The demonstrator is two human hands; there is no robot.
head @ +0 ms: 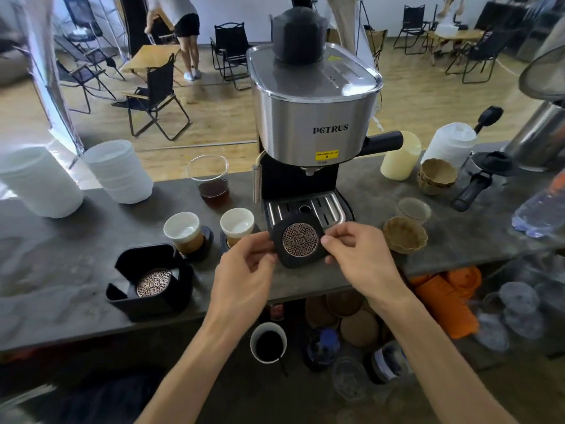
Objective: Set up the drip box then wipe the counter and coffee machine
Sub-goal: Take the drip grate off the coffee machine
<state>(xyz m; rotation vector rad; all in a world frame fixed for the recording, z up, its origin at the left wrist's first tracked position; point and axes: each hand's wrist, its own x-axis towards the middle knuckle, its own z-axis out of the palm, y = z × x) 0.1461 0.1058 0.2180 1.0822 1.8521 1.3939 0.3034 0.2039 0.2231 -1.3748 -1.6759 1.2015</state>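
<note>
Over the counter: both hands hold one black coaster just in front of the coffee machine
Left hand: fingers curled, pinching the coaster's left edge
Right hand: thumb and fingers pinch the right edge
Coaster: tilted up, round gold pattern in the middle, over the drip tray
Coaster box: black, on the counter to the left (another patterned coaster inside)
Cups: two white ones between box and machine
</note>
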